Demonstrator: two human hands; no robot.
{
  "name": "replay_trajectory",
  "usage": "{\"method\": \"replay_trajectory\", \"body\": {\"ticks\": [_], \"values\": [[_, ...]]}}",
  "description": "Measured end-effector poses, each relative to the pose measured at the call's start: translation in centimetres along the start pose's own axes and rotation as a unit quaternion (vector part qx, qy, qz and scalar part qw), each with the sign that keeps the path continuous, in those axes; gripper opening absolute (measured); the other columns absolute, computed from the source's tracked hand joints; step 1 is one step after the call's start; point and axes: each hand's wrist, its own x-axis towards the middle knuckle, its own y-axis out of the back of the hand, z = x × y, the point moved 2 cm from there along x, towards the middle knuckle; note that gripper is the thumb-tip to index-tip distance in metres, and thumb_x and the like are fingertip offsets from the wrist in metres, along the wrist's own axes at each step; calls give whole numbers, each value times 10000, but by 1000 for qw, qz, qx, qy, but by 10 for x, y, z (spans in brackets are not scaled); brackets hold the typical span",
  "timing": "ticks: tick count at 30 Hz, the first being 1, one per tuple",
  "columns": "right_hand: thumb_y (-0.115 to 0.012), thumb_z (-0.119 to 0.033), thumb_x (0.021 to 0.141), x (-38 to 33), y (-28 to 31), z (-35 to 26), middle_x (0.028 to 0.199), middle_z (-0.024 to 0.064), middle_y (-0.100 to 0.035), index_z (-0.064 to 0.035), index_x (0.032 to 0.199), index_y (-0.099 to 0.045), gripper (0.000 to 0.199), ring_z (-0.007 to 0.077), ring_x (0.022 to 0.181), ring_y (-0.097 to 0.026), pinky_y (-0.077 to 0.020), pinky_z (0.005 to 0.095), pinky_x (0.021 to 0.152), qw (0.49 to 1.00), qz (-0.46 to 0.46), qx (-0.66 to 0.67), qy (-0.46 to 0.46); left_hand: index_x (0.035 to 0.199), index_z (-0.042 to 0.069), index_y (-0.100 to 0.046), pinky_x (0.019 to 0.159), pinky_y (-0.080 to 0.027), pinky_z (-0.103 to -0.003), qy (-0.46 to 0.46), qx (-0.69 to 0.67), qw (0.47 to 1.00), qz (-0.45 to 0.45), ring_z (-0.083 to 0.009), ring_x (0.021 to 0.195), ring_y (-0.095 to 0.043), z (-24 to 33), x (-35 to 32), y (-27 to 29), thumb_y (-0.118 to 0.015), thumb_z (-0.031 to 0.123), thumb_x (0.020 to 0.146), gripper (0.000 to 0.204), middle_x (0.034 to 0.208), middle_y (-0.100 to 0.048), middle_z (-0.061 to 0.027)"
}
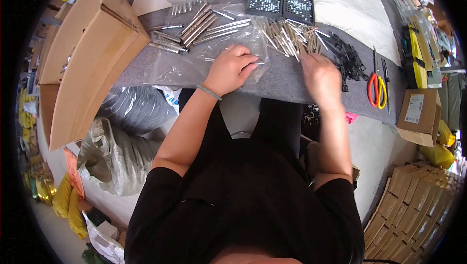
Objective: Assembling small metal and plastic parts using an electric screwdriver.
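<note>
My left hand (232, 69), with a beaded bracelet at its wrist, rests over a clear plastic bag (180, 67) on the grey cloth. Its thumb and fingers pinch a thin silver rod (260, 63), whose ends poke out on both sides. My right hand (322, 76) is at the near edge of a loose pile of slim metal rods (287, 37). Its fingers curl down, blurred, and whether they grip a rod does not show. Thicker patterned metal tubes (199, 25) lie beyond my left hand. Black small parts (348, 59) are heaped right of my right hand.
A black two-part case of small pieces (282, 1) lies at the back. Scissors with red and yellow handles (376, 89) lie at the right. A large cardboard box (92, 54) stands left; a smaller carton (419, 117) sits at the right table edge.
</note>
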Motion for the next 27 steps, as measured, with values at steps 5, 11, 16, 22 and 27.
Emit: {"method": "replay_trajectory", "body": {"ticks": [5,11,16,22,27], "values": [[-550,-87,714,-3,12,36,812,60,-571,-85,747,-578,44,220,783,-607,-519,322,655,966,-162,-147,135,928,62,-676,751,-469,-366,-11,8,1000,8,-276,850,-566,1,2,-1,-668,116,762,175,910,-582,-81],[-548,-95,707,-7,14,38,808,60,-544,-80,746,-574,49,211,770,-586,-515,307,658,944,-199,-168,204,921,53,-671,747,-466,-371,-6,7,1000,8,-280,834,-565,3,0,0,-660,125,771,167,898,-579,-82],[-546,-109,712,-13,20,48,817,58,-547,-69,793,-570,93,201,777,-595,-512,304,655,946,-206,-155,195,905,60,-670,739,-465,-387,-7,2,1000,10,-277,823,-560,3,0,-1,-651,144,779,153,886,-571,-69],[-590,-75,723,-13,28,43,821,62,-568,-59,845,-589,123,203,752,-611,-519,312,637,965,-167,-122,161,924,69,-666,729,-469,-380,-11,17,1000,15,-268,846,-557,2,0,-3,-665,155,773,174,890,-565,-62],[-644,6,743,-10,2,-5,778,66,-634,-32,864,-607,132,103,693,-628,-506,242,639,923,-33,362,-129,920,72,-666,725,-472,-379,-11,31,999,12,-276,849,-556,1,0,-3,-669,159,772,172,899,-567,-65]]}}
